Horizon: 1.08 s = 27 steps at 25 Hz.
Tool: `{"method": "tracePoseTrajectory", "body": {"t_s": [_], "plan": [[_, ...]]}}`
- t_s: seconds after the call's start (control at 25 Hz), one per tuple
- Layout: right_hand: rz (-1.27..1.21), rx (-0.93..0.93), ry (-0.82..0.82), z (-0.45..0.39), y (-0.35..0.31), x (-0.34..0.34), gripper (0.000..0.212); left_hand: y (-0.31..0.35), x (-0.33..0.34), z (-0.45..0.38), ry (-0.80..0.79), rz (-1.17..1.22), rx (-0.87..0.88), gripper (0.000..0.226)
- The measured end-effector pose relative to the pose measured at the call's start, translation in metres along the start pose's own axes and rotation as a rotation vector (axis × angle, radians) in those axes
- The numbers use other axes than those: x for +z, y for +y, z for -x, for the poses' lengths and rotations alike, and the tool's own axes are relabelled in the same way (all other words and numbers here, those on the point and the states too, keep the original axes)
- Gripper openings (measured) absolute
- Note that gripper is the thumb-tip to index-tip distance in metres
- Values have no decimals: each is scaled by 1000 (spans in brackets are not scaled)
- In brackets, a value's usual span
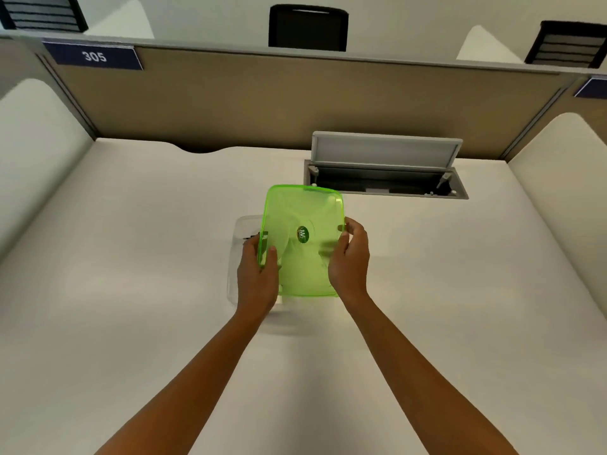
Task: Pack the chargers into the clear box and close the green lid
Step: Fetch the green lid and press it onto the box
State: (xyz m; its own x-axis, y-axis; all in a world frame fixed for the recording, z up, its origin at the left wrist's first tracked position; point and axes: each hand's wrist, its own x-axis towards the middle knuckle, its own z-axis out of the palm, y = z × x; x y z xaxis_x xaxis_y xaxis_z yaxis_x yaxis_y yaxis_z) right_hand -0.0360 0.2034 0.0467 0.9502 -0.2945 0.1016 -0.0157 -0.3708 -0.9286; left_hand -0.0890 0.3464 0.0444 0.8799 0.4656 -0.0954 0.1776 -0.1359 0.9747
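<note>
While both hands [303, 261] clamp the green lid's [303, 257] side edges, bare desk [460, 290] surrounds the clear box [237, 231].

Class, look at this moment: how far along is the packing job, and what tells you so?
Done, apparently: no chargers lie loose on the desk, though the clear box's contents are hard to make out. In hand: the left hand and right hand hold the green lid by its sides, offset over the box. Left: lining the lid up and pressing it shut.

Blue sign [93, 56] on the partition reads "305"; green lid [302, 244] sticker unreadable.
</note>
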Motion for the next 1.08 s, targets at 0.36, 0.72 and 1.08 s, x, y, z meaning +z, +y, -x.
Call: {"method": "tracePoseTrajectory", "body": {"t_s": [0.36, 0.72, 1.08], "plan": [[26, 88, -160, 31, 14, 63, 40, -46, -30, -8, 120, -224, -50, 47], [97, 161, -266, 18, 25, 68, 36, -65, -33, -35, 130, -296, -53, 36], [228, 77, -236, 14, 31, 77, 28, -73, -44, -58, 71, -431, -186, 53]]}}
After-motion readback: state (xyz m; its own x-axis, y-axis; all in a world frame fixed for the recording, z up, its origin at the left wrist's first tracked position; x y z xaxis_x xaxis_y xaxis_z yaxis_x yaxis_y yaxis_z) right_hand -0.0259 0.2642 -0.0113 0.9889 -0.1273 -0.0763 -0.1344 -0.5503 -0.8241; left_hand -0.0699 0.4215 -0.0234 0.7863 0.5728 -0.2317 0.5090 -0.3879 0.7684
